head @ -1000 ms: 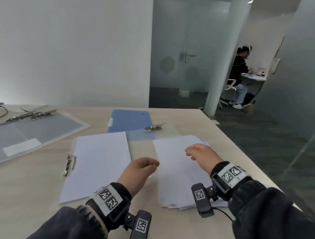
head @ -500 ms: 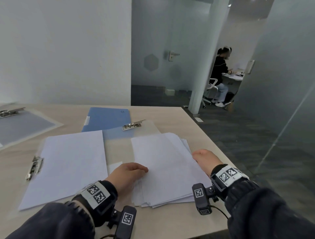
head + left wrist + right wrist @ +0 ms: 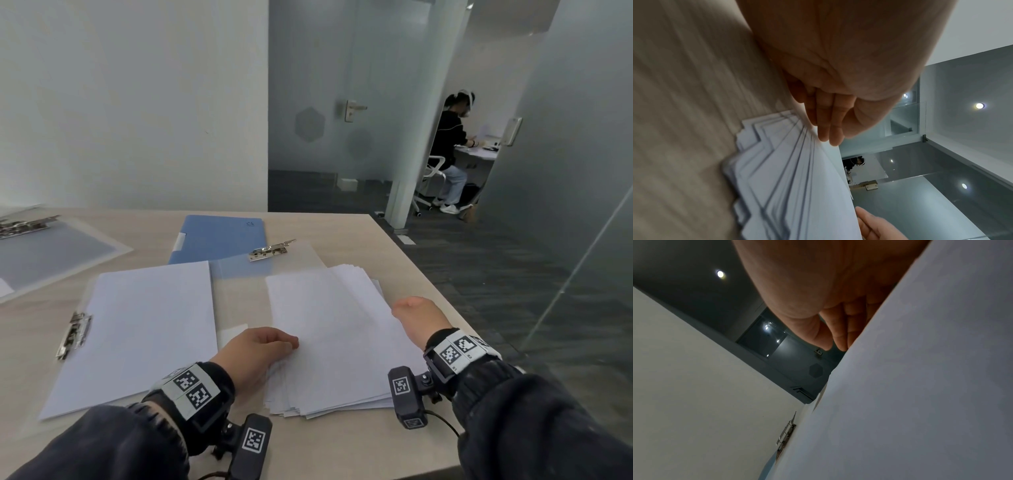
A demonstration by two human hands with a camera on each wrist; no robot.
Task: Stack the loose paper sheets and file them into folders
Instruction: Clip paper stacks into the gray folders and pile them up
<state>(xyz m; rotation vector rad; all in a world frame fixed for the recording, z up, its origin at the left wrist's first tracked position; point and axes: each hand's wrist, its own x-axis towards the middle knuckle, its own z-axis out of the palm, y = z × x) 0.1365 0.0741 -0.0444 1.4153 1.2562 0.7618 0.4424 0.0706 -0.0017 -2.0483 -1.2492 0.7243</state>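
Left hand [image 3: 255, 353] and right hand [image 3: 419, 318], fingers straight, press the fanned paper stack's [image 3: 335, 342] 2 sides. Left of the hands: clipped folder [image 3: 137, 329]; beyond: blue folder [image 3: 219, 236] on tabletop [image 3: 349, 236].

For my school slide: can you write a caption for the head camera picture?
Two hands, left hand and right hand, square a fanned paper stack on the table.

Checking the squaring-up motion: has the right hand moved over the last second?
Yes. Judged against the clear folder's metal clip, the right hand went rightward, from over the paper stack to the stack's right edge.
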